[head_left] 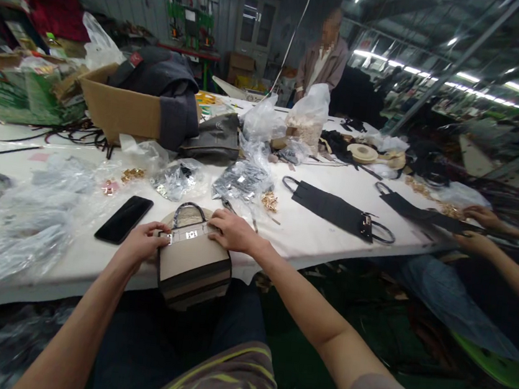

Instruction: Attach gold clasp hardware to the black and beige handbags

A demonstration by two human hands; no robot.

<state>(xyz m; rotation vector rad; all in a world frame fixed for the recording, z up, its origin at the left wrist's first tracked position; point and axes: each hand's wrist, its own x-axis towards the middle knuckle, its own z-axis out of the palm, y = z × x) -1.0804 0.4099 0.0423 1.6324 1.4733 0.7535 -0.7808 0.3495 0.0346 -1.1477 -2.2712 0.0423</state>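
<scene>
A beige and dark handbag (195, 262) leans at the table's front edge, its lower part hanging over toward my lap. Its dark curved handle (191, 207) stands up, and a silver clasp (191, 235) shows on the front. My left hand (144, 242) pinches the bag's upper left edge by a small metal fitting. On the upper right, my right hand (231, 230) grips the edge with the thumb in front. A round cream-coloured piece (170, 217) lies behind the bag. Left of my left hand is a black phone (124, 220).
Gold metal parts (269, 201) and plastic-wrapped pieces (241, 180) lie behind the bag. A black bag panel with handles (333, 208) is to the right. A cardboard box (121, 110) stands at the back left. A co-worker's hands (480, 229) handle another black panel at far right.
</scene>
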